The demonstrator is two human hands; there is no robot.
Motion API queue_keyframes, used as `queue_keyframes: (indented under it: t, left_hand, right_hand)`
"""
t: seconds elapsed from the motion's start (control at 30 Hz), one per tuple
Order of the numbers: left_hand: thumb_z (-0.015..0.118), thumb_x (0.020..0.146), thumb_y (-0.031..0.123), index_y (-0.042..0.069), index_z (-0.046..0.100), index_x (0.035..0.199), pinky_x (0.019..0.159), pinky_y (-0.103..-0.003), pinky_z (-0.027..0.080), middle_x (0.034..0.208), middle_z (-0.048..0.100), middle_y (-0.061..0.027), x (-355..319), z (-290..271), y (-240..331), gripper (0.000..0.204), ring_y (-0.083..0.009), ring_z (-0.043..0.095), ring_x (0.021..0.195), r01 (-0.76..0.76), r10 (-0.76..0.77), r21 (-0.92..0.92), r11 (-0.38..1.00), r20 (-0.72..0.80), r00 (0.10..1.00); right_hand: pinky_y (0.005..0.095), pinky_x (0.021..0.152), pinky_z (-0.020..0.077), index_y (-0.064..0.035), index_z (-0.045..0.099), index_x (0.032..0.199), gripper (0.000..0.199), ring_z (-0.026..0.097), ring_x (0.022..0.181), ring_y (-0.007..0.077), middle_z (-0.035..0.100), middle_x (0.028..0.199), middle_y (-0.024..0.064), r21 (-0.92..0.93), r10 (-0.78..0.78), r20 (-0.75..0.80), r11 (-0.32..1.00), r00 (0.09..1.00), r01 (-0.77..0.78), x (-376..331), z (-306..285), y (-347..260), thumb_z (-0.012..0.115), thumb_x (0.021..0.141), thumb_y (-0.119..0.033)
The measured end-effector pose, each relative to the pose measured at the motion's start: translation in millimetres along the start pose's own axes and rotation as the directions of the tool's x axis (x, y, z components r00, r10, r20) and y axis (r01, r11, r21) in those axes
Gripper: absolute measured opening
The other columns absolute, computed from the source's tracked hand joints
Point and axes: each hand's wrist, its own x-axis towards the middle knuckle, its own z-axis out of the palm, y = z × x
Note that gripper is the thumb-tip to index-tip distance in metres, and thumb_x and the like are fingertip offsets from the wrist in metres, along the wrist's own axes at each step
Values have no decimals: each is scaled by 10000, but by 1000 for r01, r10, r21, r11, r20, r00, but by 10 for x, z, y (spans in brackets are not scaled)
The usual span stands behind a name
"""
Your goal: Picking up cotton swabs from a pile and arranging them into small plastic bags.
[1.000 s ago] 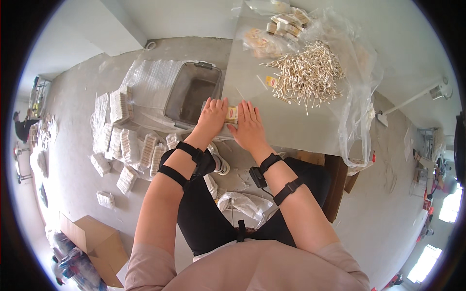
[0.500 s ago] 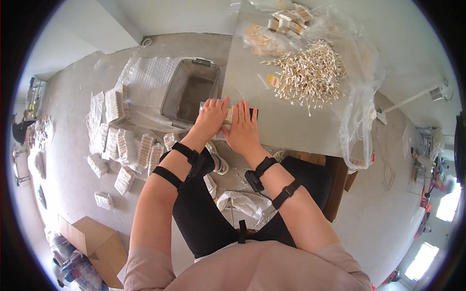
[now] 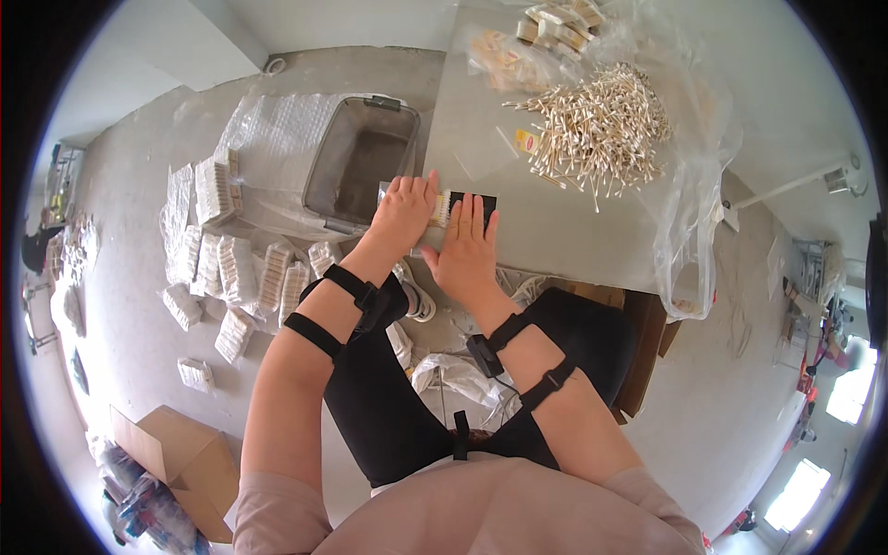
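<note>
At the table's near left corner, my left hand (image 3: 403, 213) lies over a small clear bag of cotton swabs (image 3: 443, 209), fingers stretched out and covering much of it. My right hand (image 3: 467, 252) rests flat beside it, fingers extended over a black flat piece (image 3: 484, 205). White swab tips show in the gap between the hands. Farther right on the table is a large heap of loose cotton swabs (image 3: 606, 134). A small yellow label card (image 3: 526, 141) sits at the heap's left edge.
A grey plastic bin (image 3: 319, 171) stands left of the table (image 3: 555, 242). Several packed swab bundles (image 3: 238, 270) lie on the floor at left. Clear plastic sheeting (image 3: 689, 236) drapes over the table's right side. An opened cardboard box (image 3: 190, 458) stands at lower left.
My right hand has slid down and slightly right, away from my left hand, so more of the black piece and the swabs shows. My left hand stays over the bag.
</note>
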Motion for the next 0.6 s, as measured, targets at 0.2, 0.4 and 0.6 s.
queue_keyframes:
  t: [0.2,0.4,0.6]
  left_hand:
    - [605,873,161,-59,442,1448,990,-369,495,1117,584,-122,-8,31,-1,638,-298,583,1090,20,-22,28,999,61,998]
    - [571,883,142,-56,460,1425,1004,-365,469,1091,605,-104,-10,65,-10,588,-251,598,1055,17,-18,-18,1000,-39,999]
    - [584,880,171,-62,448,1426,1002,-364,466,1095,606,-109,15,42,-4,609,-256,601,1059,4,-5,-15,1000,-38,999]
  right_hand:
    - [627,1214,134,163,363,1467,905,210,1518,445,298,1580,331,-2,35,-39,999,999,-35,37,35,-79,618,923,-513]
    - [574,1233,143,124,387,1480,921,203,1531,398,315,1595,278,15,-36,-39,999,999,37,99,-22,223,591,915,-574]
    - [569,1240,141,118,387,1481,921,212,1533,379,317,1595,270,-9,-122,-44,993,992,122,229,-2,208,617,899,-558]
